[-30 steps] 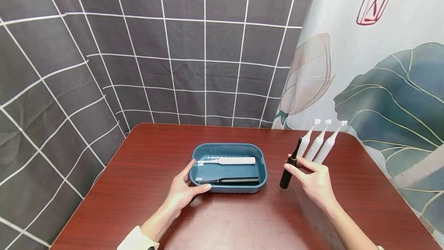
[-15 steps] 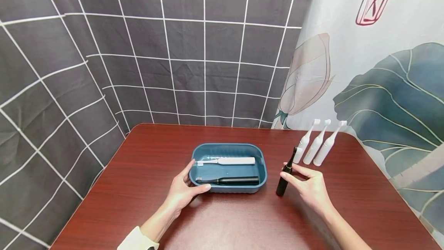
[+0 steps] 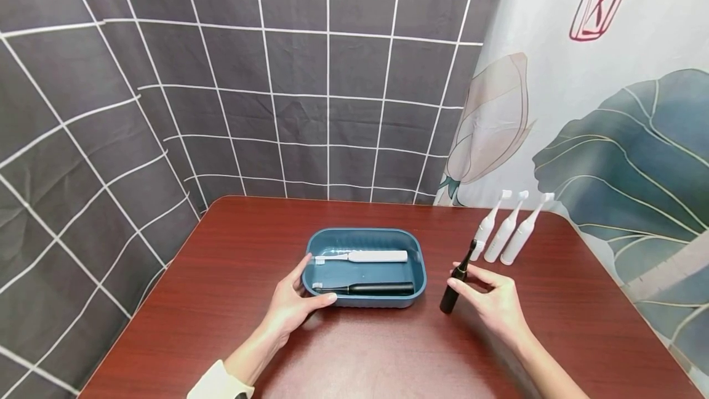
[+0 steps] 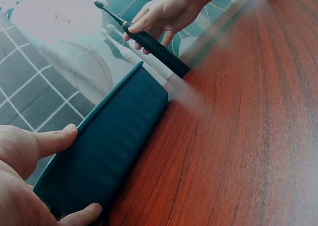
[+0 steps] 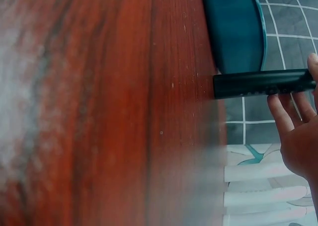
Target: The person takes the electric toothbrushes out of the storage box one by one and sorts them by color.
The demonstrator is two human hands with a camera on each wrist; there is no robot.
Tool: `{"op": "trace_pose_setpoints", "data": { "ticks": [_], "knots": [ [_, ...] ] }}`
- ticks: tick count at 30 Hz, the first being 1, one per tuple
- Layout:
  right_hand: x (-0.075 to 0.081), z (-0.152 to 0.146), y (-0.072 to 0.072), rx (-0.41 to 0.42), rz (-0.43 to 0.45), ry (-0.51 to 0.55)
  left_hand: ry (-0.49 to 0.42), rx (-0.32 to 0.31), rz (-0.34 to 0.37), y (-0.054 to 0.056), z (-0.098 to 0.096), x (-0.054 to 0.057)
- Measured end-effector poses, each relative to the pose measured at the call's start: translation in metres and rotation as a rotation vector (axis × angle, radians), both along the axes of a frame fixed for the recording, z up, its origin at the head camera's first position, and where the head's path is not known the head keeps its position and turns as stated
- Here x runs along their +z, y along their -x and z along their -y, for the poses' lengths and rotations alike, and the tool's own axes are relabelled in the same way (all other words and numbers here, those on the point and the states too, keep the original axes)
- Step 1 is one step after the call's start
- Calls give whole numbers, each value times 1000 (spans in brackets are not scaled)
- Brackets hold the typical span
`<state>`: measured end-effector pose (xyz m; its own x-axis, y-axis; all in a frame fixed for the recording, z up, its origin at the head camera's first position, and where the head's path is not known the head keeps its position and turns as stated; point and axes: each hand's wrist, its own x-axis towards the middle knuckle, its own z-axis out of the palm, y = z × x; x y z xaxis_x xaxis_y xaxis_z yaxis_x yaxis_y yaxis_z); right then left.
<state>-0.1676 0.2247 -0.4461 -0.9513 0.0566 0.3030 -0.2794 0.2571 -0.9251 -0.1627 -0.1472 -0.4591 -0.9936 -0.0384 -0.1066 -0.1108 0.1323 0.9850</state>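
My right hand (image 3: 496, 305) pinches a black electric toothbrush (image 3: 455, 282) by its upper handle. The brush stands nearly upright with its head up, leaning slightly right, its base right at the tabletop in the right wrist view. At the left front corner of a blue plastic bin (image 3: 365, 236), my left hand (image 3: 292, 302) grips the wall, thumb along the front rim. Inside the bin lie a white electric toothbrush (image 3: 379, 257) at the back and another black electric toothbrush (image 3: 382, 289) along the front, both heads pointing left. The left wrist view shows the bin's outer wall (image 4: 117, 131).
Three white electric toothbrushes (image 3: 504, 236) stand upright in a row at the back right of the red-brown wooden table (image 3: 354, 356). Behind the table hang a grey grid-patterned curtain (image 3: 354, 116) and a white one with leaf print (image 3: 626, 159).
My right hand has brought the black toothbrush down and slightly left, toward the table just right of the bin; it barely moves in the last half second. The left hand and bin stay put.
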Motion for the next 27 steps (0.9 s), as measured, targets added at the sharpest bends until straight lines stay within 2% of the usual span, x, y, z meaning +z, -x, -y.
{"op": "trace_pose_setpoints", "data": {
  "ticks": [10, 15, 19, 23, 27],
  "knots": [
    [0, 0, -3, -2, 8, 6, -1, 0, 0, 0, 0, -2],
    [-1, -2, -2, -1, 16, -34, -4, 2, 1, 0, 0, -2],
    [-1, -5, -5, -20, 56, -84, -8, 2, 3, 0, 1, -2],
    [1, -7, -12, -96, 96, -97, -8, 2, 4, -1, 1, -1],
    [6, -4, -24, -221, 62, -78, -2, 1, 0, -1, 1, -1]
  ]
}}
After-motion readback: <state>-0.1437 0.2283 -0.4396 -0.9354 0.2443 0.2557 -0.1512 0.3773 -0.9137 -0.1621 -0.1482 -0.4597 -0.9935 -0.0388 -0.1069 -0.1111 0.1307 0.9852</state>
